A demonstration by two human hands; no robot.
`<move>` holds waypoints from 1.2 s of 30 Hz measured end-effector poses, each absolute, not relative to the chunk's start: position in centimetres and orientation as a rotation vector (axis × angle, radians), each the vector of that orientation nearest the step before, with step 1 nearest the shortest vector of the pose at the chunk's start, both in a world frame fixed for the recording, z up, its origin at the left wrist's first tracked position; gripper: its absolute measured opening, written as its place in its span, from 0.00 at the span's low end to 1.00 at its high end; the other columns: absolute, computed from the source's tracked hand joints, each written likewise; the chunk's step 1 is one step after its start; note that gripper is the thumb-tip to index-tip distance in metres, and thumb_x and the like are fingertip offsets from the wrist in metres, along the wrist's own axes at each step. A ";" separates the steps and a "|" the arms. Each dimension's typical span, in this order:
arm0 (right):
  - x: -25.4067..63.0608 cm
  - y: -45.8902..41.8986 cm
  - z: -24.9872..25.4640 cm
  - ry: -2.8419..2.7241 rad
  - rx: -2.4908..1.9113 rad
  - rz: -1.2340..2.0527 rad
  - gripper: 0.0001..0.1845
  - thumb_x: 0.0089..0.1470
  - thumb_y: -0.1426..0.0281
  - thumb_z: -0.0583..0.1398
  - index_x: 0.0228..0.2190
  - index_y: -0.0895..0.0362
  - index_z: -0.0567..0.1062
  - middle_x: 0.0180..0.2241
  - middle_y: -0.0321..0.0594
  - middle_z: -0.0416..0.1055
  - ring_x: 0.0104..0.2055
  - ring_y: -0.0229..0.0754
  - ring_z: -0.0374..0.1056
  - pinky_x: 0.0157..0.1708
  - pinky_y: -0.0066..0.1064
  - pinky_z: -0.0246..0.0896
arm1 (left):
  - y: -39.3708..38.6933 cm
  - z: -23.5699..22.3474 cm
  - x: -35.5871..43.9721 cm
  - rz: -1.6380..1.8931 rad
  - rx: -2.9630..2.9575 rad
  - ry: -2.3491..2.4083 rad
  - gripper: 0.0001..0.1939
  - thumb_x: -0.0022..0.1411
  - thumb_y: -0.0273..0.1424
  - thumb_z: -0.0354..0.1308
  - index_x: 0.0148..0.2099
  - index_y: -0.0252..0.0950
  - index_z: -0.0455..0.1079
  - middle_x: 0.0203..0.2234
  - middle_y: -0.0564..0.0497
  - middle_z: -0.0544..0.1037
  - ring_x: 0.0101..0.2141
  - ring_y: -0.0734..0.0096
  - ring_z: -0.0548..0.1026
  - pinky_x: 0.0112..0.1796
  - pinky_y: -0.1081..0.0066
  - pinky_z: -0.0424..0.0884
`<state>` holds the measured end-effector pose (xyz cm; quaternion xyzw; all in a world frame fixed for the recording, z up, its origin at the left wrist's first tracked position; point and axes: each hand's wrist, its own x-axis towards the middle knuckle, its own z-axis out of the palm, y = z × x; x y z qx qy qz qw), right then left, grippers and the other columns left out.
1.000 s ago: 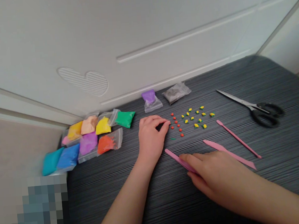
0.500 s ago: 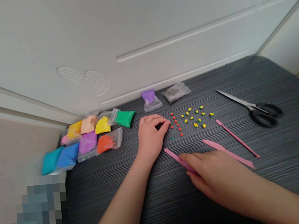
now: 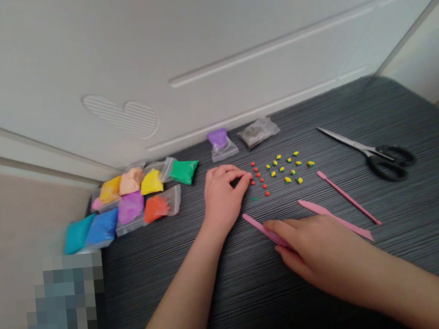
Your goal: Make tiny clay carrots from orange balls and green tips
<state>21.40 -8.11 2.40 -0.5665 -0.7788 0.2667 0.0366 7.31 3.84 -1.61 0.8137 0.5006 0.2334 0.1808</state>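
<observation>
Two bare hands at work over a dark, finely ribbed table (image 3: 144,266). The left hand (image 3: 224,195) lies on it with fingers curled, the tips of thumb and forefinger drawn together at the edge of a loose group of red clay beads (image 3: 258,175); whether they pinch a bead or only touch one, I cannot tell. The right hand (image 3: 315,248) grips a slim pink plastic tool (image 3: 257,225), fingers closed round it, its tip near a thin green sliver (image 3: 254,199).

About a dozen yellow beads (image 3: 281,169), pointed ovals trimmed with green, lie just right of the red ones and look finished. The red beads, small and rounded, appear mostly plain (the green trim, I judge, is what they lack).

Further right are a flat pink knife-shaped tool (image 3: 319,208), a thin pink stick (image 3: 346,196) and black-handled metal scissors (image 3: 372,151). On the left, crinkled clear bags hold soft lumps of clay (image 3: 130,207) in bright colours.
</observation>
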 end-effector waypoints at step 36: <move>21.4 -8.2 2.5 -2.381 -1.732 0.847 0.09 0.52 0.71 0.50 0.38 0.51 0.63 0.30 0.33 0.69 0.30 0.40 0.67 0.27 0.30 0.54 | 3.9 -1.5 6.8 0.632 2.281 1.330 0.08 0.55 0.33 0.53 0.36 0.44 0.73 0.35 0.55 0.72 0.40 0.69 0.65 0.43 0.67 0.60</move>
